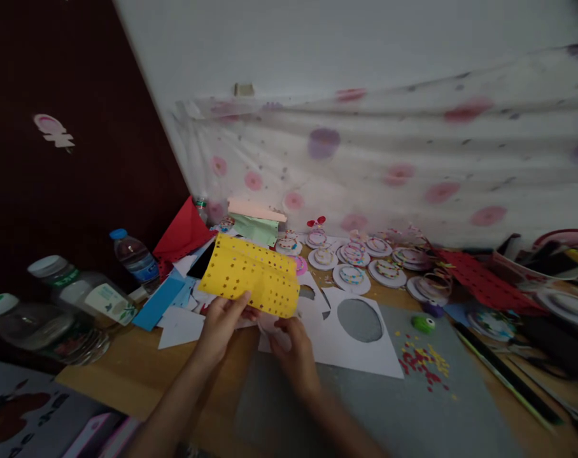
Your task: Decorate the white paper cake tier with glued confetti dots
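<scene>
Left of the frame's centre, the left hand [221, 321] pinches the lower edge of a folded yellow sheet [251, 275] punched with small holes, fingers closed on it; the sheet rises above both hands, tilted toward the upper left; just below its lower right corner, the right hand [293, 343] curls loosely near the edge, whether it grips I cannot tell; white card [365, 350] with an oval cut-out lies to the right.
</scene>
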Tool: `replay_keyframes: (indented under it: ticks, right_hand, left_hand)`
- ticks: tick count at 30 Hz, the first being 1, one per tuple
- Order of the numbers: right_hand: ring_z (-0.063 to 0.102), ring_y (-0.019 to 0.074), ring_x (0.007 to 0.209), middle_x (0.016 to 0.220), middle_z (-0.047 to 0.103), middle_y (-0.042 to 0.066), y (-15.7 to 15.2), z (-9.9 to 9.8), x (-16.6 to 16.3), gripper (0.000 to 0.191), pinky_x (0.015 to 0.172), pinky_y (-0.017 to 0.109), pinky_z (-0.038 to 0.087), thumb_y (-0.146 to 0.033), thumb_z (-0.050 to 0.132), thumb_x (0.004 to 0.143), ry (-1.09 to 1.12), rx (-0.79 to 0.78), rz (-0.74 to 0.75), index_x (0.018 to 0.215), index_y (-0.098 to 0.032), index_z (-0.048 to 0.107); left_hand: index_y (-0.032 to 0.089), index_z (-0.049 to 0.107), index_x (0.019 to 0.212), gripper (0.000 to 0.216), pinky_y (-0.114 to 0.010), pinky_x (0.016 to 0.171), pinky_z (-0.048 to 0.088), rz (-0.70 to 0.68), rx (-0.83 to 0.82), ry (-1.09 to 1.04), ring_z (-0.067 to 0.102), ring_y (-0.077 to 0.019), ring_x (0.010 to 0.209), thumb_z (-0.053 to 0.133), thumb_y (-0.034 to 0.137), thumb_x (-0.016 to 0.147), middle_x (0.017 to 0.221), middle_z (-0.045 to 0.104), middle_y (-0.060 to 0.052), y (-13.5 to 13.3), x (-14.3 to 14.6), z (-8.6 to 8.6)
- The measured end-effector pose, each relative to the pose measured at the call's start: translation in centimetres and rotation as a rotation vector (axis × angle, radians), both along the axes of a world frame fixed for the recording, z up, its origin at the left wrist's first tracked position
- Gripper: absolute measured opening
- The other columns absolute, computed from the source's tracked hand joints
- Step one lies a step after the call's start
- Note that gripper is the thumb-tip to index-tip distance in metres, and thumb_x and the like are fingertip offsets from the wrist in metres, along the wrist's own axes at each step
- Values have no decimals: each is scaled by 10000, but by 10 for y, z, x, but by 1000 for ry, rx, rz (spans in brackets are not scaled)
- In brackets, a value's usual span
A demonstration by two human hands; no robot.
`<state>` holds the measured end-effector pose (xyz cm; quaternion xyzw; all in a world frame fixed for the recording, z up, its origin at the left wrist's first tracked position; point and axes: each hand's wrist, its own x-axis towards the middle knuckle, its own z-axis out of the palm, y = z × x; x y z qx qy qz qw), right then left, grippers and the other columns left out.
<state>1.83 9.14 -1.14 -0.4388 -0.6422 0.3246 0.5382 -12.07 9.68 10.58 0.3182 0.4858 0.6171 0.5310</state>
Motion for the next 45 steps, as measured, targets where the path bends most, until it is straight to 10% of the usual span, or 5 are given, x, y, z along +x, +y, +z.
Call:
replay_keyframes:
  ticks: [5,11,18,35,45]
  right_hand:
    - [569,210,837,872,599,37,-14,3,29,119,768,343,469,-141,592,792,-6,14,-28,867,-229,566]
    - [536,266,1035,1143,546,103,-9,0,25,636,858,389,461,-278,789,639,136,-101,-117,1178,-198,460]
    - [636,238,821,828,696,65,-12,18,35,177,758,335,493,-356,634,816,276,-233,97,827,-183,671]
    - [655,231,865,870,711,59,-42,16,85,217,815,334,486,-402,699,788,577,-345,102,893,-216,658]
    - [567,172,690,732,621,-5,-48,5,103,217,643,272,460,-386,706,737,715,-421,12,756,-234,552]
  left_hand:
    - [108,672,726,228,-225,489,524,-22,1,41,674,-175,502,829,242,630,578,715,-57,0,8,7]
    - [129,643,708,297,-213,520,536,-38,-3,-79,665,-135,529,855,289,575,609,701,-9,-6,22,13]
    - [109,644,764,313,-235,493,542,-34,-5,-87,667,-159,524,852,265,589,638,711,-41,-13,25,17]
    - [121,631,735,135,-192,506,542,-51,-215,-344,670,-136,552,761,155,724,624,708,-54,-28,80,-52]
    - [173,651,787,372,-197,465,530,4,-213,-327,654,-131,506,905,244,525,628,703,14,-45,77,-67]
